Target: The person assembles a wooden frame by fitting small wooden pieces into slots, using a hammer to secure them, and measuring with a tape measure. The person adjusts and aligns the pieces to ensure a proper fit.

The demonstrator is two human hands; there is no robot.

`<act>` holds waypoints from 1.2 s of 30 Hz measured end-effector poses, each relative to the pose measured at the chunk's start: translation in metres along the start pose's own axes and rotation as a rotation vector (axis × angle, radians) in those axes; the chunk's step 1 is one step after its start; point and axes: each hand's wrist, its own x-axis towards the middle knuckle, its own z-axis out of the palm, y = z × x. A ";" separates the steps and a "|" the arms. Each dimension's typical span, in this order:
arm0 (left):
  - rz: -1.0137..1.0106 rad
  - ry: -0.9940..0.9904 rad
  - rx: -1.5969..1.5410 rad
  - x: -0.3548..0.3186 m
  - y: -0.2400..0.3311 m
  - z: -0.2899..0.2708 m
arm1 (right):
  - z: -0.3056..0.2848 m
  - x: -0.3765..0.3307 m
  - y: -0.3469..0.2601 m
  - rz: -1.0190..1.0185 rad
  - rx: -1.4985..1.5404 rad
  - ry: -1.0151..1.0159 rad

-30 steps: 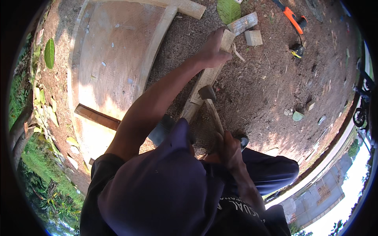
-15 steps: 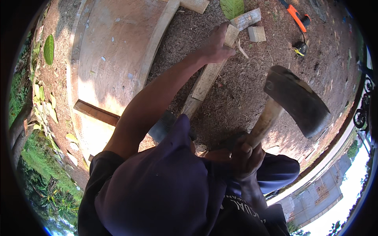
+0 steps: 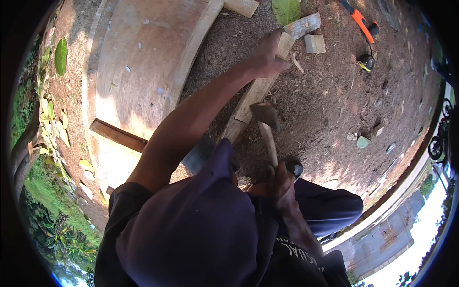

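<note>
A length of squared timber (image 3: 257,95) slants away from me across the ground, its near end hidden behind dark cloth. My left hand (image 3: 267,56) is closed around its far end, thumb along the right side. In my right hand (image 3: 283,184) is the wooden handle of a hatchet. The dark hatchet head (image 3: 265,115) is down at the right edge of the timber, about midway along; whether it bites into the wood I cannot tell. Just beyond my left hand lies a round piece of wood (image 3: 306,25), beside a small wood block (image 3: 315,44).
A large framed wooden panel (image 3: 143,62) lies to the left, with a brown wood strip (image 3: 117,135) across it. At the far right are an orange-handled tool (image 3: 362,25) and a tape measure (image 3: 366,62). Wood chips and leaves are scattered on the brown ground (image 3: 334,110).
My right hand has swung the hatchet down and to the left, from raised on the right to the timber's edge. My left hand keeps its hold on the timber.
</note>
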 end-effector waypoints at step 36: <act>0.084 0.000 0.041 0.013 -0.002 -0.010 | -0.025 0.000 -0.017 -0.442 -0.262 -0.017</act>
